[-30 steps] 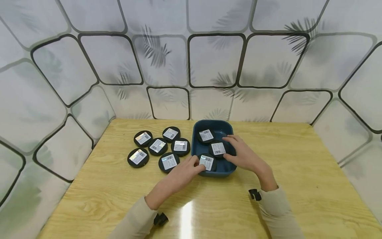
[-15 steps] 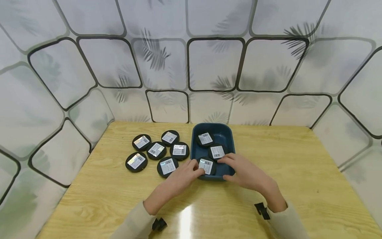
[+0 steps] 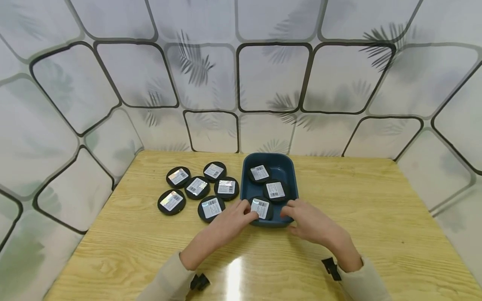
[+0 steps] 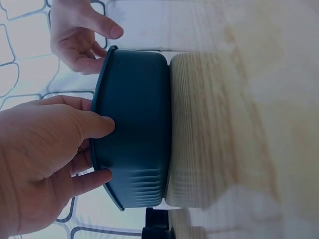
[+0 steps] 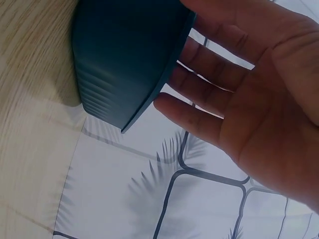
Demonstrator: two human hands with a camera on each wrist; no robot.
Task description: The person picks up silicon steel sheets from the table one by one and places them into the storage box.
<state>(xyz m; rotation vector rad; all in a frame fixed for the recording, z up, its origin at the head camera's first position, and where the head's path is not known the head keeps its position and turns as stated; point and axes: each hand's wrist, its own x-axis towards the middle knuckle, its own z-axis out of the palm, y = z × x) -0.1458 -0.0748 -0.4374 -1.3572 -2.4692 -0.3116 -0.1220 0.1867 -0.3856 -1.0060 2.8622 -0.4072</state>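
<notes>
A dark blue plastic bin [image 3: 269,157] stands on the table, holding three round black discs with white barcode labels. One disc [image 3: 259,173] lies at the back, another [image 3: 276,190] in the middle and the third [image 3: 261,207] at the front left. My left hand [image 3: 230,223] grips the bin's near left rim; the left wrist view shows its thumb [image 4: 102,125] against the outer wall. At the near right corner, my right hand [image 3: 314,223] has its fingers [image 5: 202,92] curled over the rim. Its fingertips are partly hidden behind the rim in the right wrist view.
Several matching discs lie loose left of the bin, the closest [image 3: 211,208] beside my left hand. The wooden table [image 3: 361,196] meets a patterned wall covering [image 3: 273,79] behind the bin. Black wrist straps [image 3: 331,268] show near the sleeves.
My right hand has moved from above the middle disc down toward me, to the bin's near right rim. The left hand has kept its place on the rim.
</notes>
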